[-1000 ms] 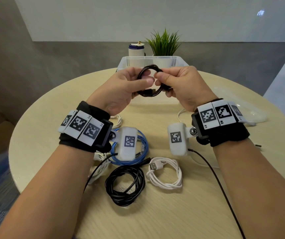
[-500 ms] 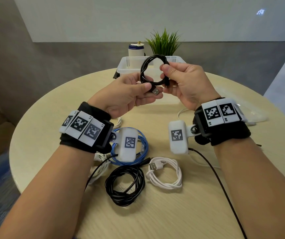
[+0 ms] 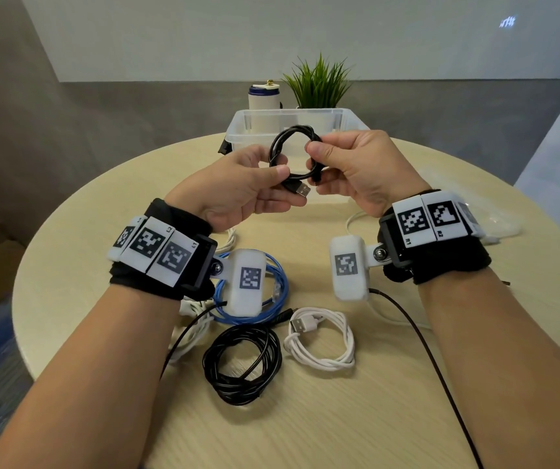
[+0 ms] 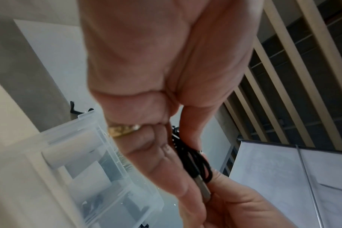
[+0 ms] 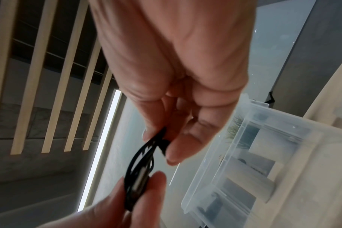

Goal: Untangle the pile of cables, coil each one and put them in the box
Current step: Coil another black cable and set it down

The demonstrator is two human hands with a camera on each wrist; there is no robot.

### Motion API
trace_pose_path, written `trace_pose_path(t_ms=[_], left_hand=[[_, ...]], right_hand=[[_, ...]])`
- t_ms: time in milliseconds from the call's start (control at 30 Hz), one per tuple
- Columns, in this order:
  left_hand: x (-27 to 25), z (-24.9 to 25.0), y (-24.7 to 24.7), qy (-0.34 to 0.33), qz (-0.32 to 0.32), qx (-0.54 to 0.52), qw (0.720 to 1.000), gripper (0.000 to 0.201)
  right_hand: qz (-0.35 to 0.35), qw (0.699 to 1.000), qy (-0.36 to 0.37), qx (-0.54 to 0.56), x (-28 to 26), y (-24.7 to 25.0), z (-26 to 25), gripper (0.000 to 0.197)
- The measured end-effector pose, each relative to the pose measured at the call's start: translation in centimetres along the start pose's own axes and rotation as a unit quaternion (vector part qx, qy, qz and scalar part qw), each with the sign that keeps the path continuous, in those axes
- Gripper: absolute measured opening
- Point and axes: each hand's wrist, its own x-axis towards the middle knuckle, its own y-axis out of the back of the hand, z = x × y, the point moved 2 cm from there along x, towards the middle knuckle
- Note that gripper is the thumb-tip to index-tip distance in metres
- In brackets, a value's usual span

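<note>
A small black cable coil (image 3: 280, 150) is held upright above the table between both hands, just in front of the clear plastic box (image 3: 238, 121). My left hand (image 3: 272, 177) pinches its lower left side near the silver USB plug (image 3: 303, 190). My right hand (image 3: 316, 157) pinches the coil's right side with thumb and fingers. The left wrist view has the black coil (image 4: 197, 160) and plug between the left hand's fingers (image 4: 166, 169). In the right wrist view the coil (image 5: 140, 160) runs from my right hand's fingertips (image 5: 172, 152) down to the left thumb.
On the round wooden table (image 3: 475, 367) lie a coiled blue cable (image 3: 278, 282), a coiled black cable (image 3: 241, 360), a coiled white USB cable (image 3: 322, 340) and more white cable (image 3: 190, 336) under my left forearm. A plant (image 3: 317, 84) and a white canister (image 3: 264, 96) stand behind the box.
Both hands turned the black coil from lying tilted to standing upright and shifted it slightly. The USB plug now sticks out at the bottom by the left thumb.
</note>
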Motion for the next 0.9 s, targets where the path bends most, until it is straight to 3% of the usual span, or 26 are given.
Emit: trace_pose_path(t_ms=[133, 233, 467, 700, 800, 900], left_hand=[[-0.07, 0.00, 0.15, 0.011, -0.003, 0.037, 0.999, 0.005], [0.21, 0.05, 0.54, -0.004, 0.032, 0.087, 0.996, 0.015], [0.41, 0.22, 0.61, -0.063, 0.087, 0.057, 0.993, 0.014], [0.35, 0.54, 0.95, -0.033, 0.127, 0.108, 0.986, 0.006], [0.60, 0.65, 0.73, -0.021, 0.137, 0.130, 0.982, 0.019], [0.61, 0.26, 0.32, 0.007, 0.106, 0.185, 0.977, 0.025]], right_hand=[[-0.012, 1.000, -0.003, -0.016, -0.03, 0.08, -0.05, 0.007], [-0.016, 0.998, 0.000, -0.053, 0.02, 0.16, 0.16, 0.007], [-0.019, 0.988, -0.001, -0.154, 0.30, 0.04, 0.61, 0.014], [-0.020, 0.985, -0.007, -0.173, 0.50, 0.11, 0.39, 0.009], [-0.009, 0.980, -0.009, -0.198, 0.59, 0.15, 0.06, 0.012], [-0.027, 0.970, -0.026, -0.242, 0.31, 0.01, 0.02, 0.015]])
